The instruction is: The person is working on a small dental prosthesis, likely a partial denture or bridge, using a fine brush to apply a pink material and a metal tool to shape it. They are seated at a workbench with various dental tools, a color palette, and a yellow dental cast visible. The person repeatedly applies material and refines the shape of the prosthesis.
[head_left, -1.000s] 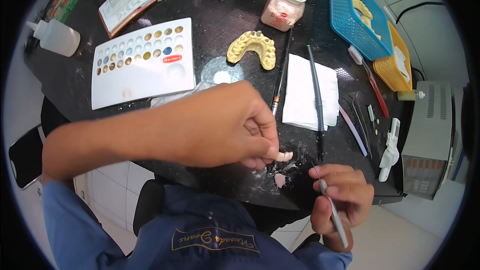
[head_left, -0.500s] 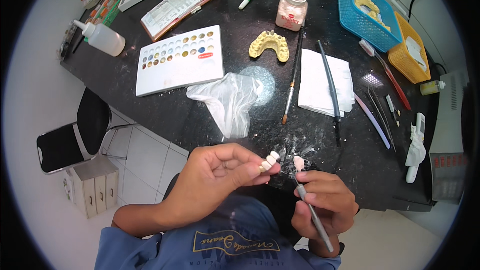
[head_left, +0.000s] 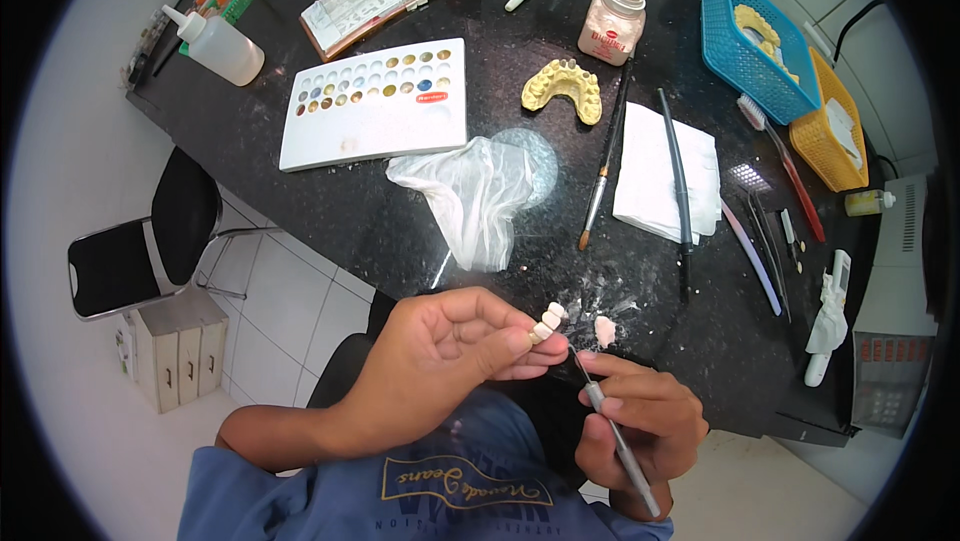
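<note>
Between thumb and fingers, my left hand (head_left: 455,346) pinches a dental bridge (head_left: 547,323), a short row of whitish tooth crowns. My right hand (head_left: 645,411) grips a carving knife (head_left: 622,446) with a silver metal handle, pen-like. Its thin tip points up and left, close to the left fingertips; whether it touches the bridge I cannot tell. Just beyond the right hand, a small pink lump (head_left: 605,331) lies on the black table amid white powder and scraps (head_left: 588,296). Farther off stands a yellow dental arch model (head_left: 562,93).
A white palette (head_left: 375,131) with coloured wells and a crumpled white cloth (head_left: 465,196) lie left of centre. Brushes (head_left: 606,171) and a folded tissue (head_left: 650,171) are right of centre. An open jar (head_left: 612,26) of pink powder stands behind. Blue (head_left: 755,51) and yellow baskets (head_left: 825,126) sit far right.
The knife tip has moved left, away from the pink lump and nearer the bridge. My left hand still holds the bridge. The whole view has shifted slightly.
</note>
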### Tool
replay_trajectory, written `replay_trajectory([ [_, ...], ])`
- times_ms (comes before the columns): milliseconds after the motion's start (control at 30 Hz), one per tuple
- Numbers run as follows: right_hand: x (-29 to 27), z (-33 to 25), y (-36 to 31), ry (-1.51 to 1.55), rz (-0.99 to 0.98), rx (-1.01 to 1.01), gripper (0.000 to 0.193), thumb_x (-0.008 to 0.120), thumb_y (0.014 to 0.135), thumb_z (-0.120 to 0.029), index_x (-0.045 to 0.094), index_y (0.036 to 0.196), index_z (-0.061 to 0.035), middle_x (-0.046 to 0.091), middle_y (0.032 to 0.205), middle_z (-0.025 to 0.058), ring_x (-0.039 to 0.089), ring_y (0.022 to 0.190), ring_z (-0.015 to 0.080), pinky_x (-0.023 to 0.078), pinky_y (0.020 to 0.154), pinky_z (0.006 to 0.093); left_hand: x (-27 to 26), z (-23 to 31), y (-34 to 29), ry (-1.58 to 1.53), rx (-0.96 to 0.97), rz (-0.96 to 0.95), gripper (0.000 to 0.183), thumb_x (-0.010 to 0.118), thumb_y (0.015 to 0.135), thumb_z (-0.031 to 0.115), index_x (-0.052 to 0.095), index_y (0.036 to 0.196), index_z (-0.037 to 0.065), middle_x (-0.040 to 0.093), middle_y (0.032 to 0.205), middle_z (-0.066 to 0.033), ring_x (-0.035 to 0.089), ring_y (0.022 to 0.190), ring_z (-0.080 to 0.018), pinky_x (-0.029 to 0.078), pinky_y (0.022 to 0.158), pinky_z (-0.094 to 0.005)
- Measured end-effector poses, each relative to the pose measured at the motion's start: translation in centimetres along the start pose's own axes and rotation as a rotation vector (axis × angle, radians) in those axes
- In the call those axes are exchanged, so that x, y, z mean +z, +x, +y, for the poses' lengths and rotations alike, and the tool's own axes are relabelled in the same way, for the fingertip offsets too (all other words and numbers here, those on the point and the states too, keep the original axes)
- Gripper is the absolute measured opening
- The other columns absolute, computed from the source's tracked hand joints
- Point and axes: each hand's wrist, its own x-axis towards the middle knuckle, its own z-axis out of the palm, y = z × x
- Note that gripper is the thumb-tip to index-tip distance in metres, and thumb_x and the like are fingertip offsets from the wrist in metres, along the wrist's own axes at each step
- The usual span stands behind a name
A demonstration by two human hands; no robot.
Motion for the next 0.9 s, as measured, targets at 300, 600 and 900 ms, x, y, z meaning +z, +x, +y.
replay_trajectory([
  [300,3.2,-0.5,0.0,-0.040,0.112,-0.031,0.023,0.073,0.075,-0.006,0.056,0.091,-0.0050,0.068,0.082,0.0088,0.069,0.092,0.0348,0.055,0.084,0.0471,1.2,-3.2,-0.4,-0.269,0.181,0.112,0.012,0.052,0.097,0.013,0.053,0.099,0.002,0.061,0.114,-0.0255,0.061,0.111,-0.0325,0.050,0.098,-0.0425],
  [600,3.9,0.2,0.0,-0.055,0.130,-0.085,0.023,0.073,0.076,-0.008,0.055,0.091,-0.0052,0.067,0.083,0.0086,0.069,0.090,0.0346,0.056,0.082,0.0473,1.1,-3.6,-0.3,-0.333,0.225,0.106,0.009,0.054,0.096,0.011,0.055,0.100,0.003,0.062,0.114,-0.0249,0.061,0.110,-0.0317,0.050,0.097,-0.0442],
  [900,3.9,0.4,-0.1,-0.012,0.165,-0.058,0.023,0.072,0.076,-0.008,0.054,0.091,-0.0046,0.068,0.079,0.0092,0.069,0.090,0.0353,0.055,0.083,0.0474,0.9,-3.6,-0.3,-0.316,0.217,0.106,0.008,0.055,0.095,0.010,0.055,0.100,0.004,0.062,0.113,-0.0239,0.063,0.107,-0.0308,0.051,0.097,-0.0448],
])
